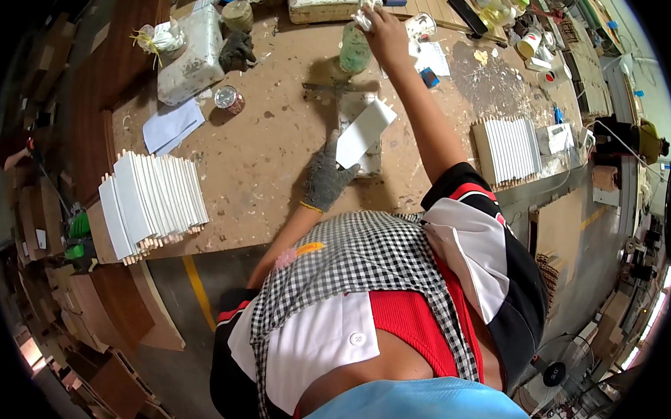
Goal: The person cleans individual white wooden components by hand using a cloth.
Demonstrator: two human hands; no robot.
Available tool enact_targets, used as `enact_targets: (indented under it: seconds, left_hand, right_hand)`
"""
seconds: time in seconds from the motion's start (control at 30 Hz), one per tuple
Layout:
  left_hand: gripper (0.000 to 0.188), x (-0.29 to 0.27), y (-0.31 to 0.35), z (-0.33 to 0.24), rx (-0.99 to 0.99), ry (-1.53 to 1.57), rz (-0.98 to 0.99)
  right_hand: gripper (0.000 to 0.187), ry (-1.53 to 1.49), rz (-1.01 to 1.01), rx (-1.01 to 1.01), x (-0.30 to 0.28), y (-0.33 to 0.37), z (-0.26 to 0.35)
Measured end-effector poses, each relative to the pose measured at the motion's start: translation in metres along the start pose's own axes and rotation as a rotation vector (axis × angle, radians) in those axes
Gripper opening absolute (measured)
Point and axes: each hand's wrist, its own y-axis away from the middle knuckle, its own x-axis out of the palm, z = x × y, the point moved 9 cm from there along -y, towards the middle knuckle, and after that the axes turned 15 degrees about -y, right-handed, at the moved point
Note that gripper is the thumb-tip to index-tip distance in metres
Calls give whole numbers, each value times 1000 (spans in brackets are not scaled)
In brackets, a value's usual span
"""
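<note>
A grey knitted glove covers my left hand (328, 175), which grips the near end of a flat white board (366, 134). Short pale dowels stick out of the board's far end. The board lies tilted over a paint-smeared block (370, 164) on the workbench. My bare right hand (388, 41) reaches to the far side, its fingers closed on a crumpled white cloth-like piece (363, 18). This piece is at the top of a translucent green bottle (355, 49); whether the fingers also touch the bottle I cannot tell.
Stacks of white doweled boards stand at the left (154, 203) and right (507, 151) of the workbench (258, 176). Nearer the back are a tin can (229, 98), white papers (173, 125), a dark glove (237, 51), a stained block (192, 55) and a phone (467, 16).
</note>
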Motion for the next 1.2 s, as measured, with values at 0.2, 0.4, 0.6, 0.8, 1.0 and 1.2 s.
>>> enact_targets:
  seconds: [0.2, 0.4, 0.6, 0.8, 1.0, 1.2]
  left_hand:
    - [92, -6, 2, 1, -3, -95, 3]
    - [95, -5, -16, 6, 73, -158, -116]
    - [101, -16, 2, 3, 45, -199, -126]
    - [90, -3, -1, 17, -14, 14, -80]
    - [88, -8, -9, 22, -34, 4, -79]
    - [87, -8, -11, 24, -59, 40, -84]
  right_hand:
    - [46, 51, 44, 41, 11, 3, -11]
    - [46, -300, -245, 242, -57, -8, -19]
    - [31, -1435, -898, 1113, -71, 94, -113]
    - [40, -2605, -462, 1069, 11, 134, -130]
    - [37, -1501, -663, 1083, -7, 92, -97]
    - [51, -376, -85, 1, -7, 6, 14]
